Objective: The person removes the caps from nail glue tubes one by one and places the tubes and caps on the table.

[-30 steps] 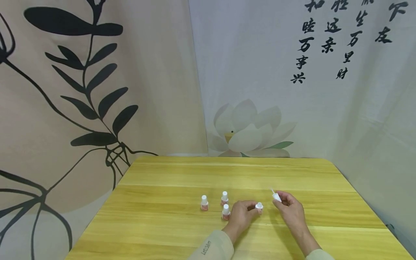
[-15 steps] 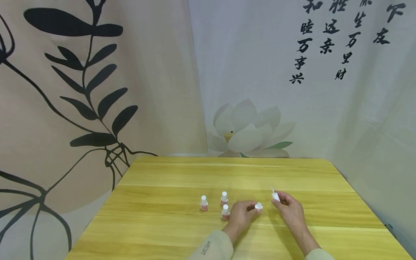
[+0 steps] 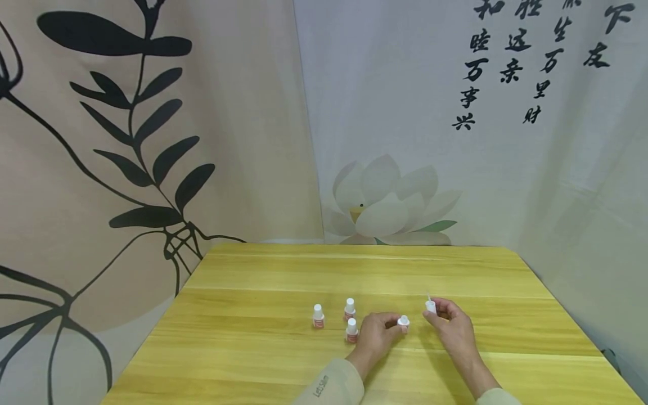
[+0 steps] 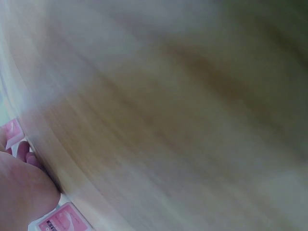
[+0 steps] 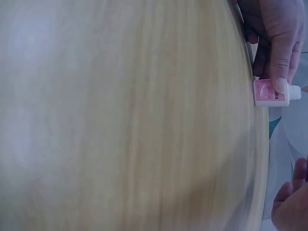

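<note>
My left hand pinches a small white bottle with a pink label, which stands upright on the table with its neck uncapped. To the right of it, my right hand holds a white cap between thumb and fingers, a thin applicator pointing up from it. The right wrist view shows only part of the right hand, and the cap is out of that view. Just left of the left hand stands a capped bottle of the same kind, its pink label also visible in the left wrist view.
Two more capped bottles stand farther left, one bottle behind the nearest and another bottle at the far left. The wooden table ends at a printed curtain behind.
The cap in the right hand has turned slightly, so its applicator stands more upright and a bit farther right. The left hand and the bottles have stayed in place.
</note>
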Tool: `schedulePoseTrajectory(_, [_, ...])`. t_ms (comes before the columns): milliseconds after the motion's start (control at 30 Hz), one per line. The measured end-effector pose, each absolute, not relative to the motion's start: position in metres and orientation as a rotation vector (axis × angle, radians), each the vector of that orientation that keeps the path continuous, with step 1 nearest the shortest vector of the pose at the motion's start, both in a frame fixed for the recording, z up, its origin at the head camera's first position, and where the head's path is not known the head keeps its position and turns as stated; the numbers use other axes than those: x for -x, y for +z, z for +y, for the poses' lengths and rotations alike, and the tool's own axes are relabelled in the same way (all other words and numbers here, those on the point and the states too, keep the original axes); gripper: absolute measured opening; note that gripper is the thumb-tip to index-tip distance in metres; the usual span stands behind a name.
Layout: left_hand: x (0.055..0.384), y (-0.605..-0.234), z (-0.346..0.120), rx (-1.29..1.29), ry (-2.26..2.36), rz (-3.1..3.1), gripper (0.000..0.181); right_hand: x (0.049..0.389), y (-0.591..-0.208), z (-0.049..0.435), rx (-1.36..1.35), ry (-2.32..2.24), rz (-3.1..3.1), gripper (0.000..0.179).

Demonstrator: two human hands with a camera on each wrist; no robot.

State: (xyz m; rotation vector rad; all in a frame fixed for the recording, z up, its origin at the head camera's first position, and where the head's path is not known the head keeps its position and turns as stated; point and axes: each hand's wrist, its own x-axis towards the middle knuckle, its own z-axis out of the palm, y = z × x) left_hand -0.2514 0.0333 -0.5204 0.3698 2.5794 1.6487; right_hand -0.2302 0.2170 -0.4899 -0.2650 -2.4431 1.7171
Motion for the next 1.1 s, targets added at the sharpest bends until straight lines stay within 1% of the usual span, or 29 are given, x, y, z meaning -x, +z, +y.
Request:
schedulePoseTrajectory(267, [0.2512,-0.5206,0.0333,-0.422,1.639,2.631,0.014,0.228,-0.4897,0.2199,0.277,1.697,-2.451,0.044])
schedulePoseTrajectory(700, [0.2508,-0.5215,0.0328,-0.425,1.689,2.598,0.014,0.2279,-0.4906,0.2232,0.264,1.716,-2.459,0.051])
schedulePoseTrajectory(1100, [0.2512,-0.522,0.0339,-0.402,1.726,2.552,0.011,0.2286,-0.4902,0.2237,0.302,1.749,-2.438,0.044])
